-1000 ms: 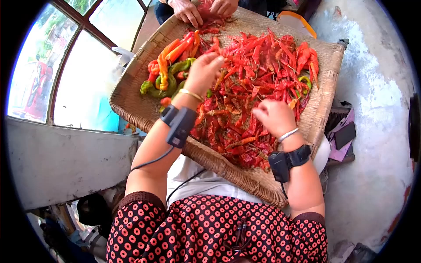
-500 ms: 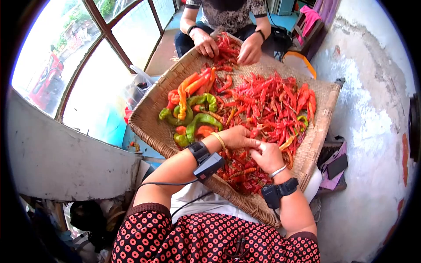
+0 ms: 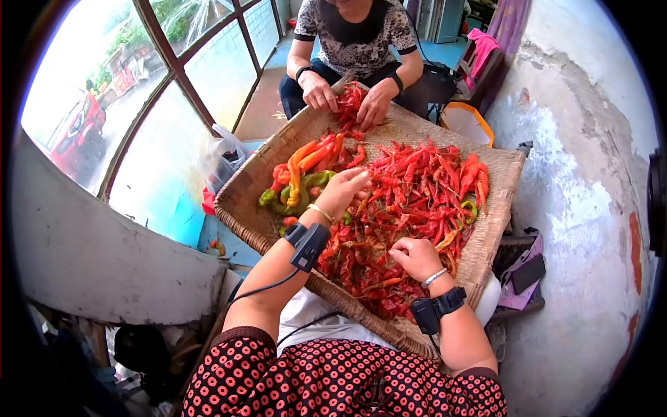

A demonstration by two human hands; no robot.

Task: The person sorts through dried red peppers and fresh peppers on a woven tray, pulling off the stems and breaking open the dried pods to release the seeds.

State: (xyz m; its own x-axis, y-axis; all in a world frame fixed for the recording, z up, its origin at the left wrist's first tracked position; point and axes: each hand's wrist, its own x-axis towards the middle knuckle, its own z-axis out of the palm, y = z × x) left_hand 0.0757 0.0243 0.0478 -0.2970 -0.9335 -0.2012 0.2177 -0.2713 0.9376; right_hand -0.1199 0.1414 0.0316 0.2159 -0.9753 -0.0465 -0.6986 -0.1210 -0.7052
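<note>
Left fingers (image 3: 357, 176) spread loosely above red peppers (image 3: 417, 174); right fingers (image 3: 402, 245) curl nearby, any pinch unclear.

"Where's the basket (image 3: 499, 198)?"

"Before me, window (image 3: 156, 153) to the left, wall (image 3: 577, 229) to the right."

"And inside?"

"The main pile of peppers (image 3: 417, 184) fills the middle and right; a smaller pile (image 3: 299, 174) lies to its left."

"Your hands?"

"My left hand (image 3: 345, 187) is between the two, my right hand (image 3: 418, 258) over the main one's near part; touching or just above, I can't tell. A co-worker (image 3: 354, 45) sits behind the far corner."
</note>
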